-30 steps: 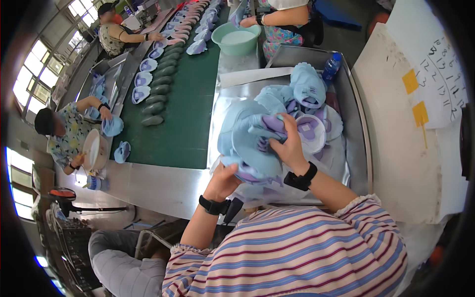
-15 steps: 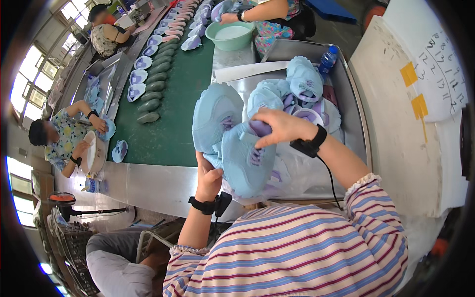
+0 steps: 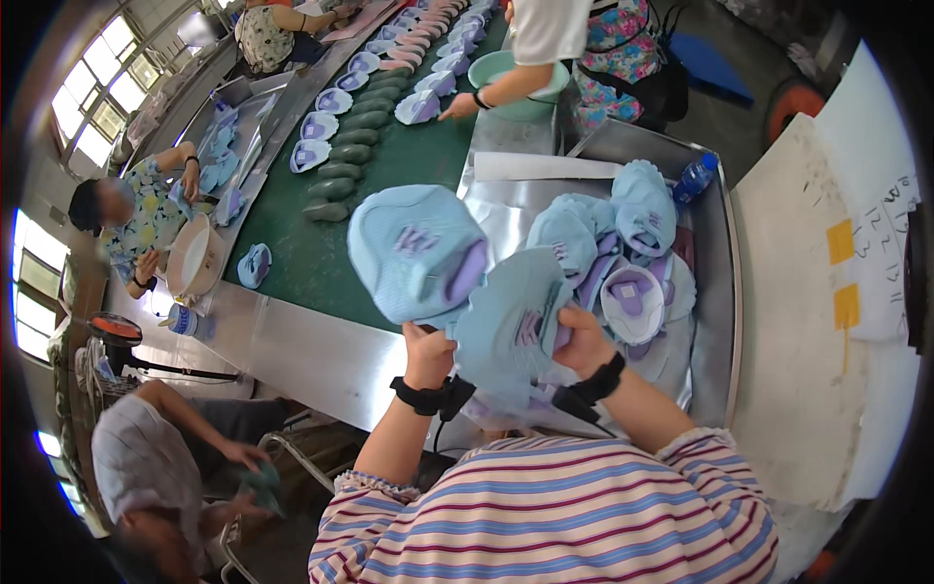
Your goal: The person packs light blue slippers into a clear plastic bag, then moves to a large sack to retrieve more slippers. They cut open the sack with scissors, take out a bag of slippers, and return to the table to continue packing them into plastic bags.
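Observation:
Two light blue shoe uppers with purple laces and lining are up in front of me, over the near end of the table. My left hand (image 3: 428,358) is closed on the lower edge of the left shoe upper (image 3: 394,258), whose purple-lined opening faces right. Beside it, overlapping its edge, is the right shoe upper (image 3: 511,326), tilted with its rounded end up. My right hand (image 3: 584,343) grips that one at its lace and collar side; some fingers are hidden behind it.
A metal tray (image 3: 728,292) holds more blue uppers (image 3: 644,209) and a blue bottle (image 3: 695,179). Rows of shoe pieces and dark green lasts (image 3: 347,154) line the green table (image 3: 409,170). A co-worker's hand (image 3: 462,105) reaches over it near a green basin (image 3: 520,83). Others sit left.
The two uppers have turned and spread further apart. My right hand has moved lower, down the side of the right upper. A co-worker's arm now extends over the green table.

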Available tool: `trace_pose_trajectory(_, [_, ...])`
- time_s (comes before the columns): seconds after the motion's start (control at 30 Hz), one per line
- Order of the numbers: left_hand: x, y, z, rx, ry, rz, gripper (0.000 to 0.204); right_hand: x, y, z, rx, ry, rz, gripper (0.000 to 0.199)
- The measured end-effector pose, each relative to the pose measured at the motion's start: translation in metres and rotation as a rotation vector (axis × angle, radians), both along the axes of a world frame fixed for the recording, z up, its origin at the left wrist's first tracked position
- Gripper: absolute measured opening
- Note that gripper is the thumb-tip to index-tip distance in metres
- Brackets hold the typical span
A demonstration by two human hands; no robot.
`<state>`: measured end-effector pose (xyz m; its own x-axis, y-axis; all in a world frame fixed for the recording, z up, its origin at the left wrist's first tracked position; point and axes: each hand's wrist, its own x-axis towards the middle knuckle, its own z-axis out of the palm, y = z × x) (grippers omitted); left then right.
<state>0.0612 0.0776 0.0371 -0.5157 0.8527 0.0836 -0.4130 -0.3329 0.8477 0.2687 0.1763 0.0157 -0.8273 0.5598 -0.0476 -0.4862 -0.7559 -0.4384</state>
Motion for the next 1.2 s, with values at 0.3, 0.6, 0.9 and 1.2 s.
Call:
trace_pose_trajectory(0.3, [-0.062, 0.020, -0.010, 0.024, -0.129, -0.154, 0.054, 0.035, 0.054, -0.026, -0.021, -0.056, -0.403, 0.036])
trace_pose_trajectory(0.6, [-0.058, 0.054, -0.045, -0.080, -0.434, -0.374, 0.033, 0.012, 0.123, 0.010, 0.718, -0.434, -0.060, 0.038])
trace_pose_trajectory(0.9, [-0.082, 0.077, -0.065, -0.141, -0.549, -0.265, 0.038, -0.039, 0.112, 0.025, 1.800, -0.569, -0.231, 0.035])
trace_pose_trajectory(1.2, [-0.086, 0.121, -0.084, -0.282, -0.020, -0.074, 0.048, -0.053, 0.129, -0.008, 0.786, -0.939, -0.029, 0.046])
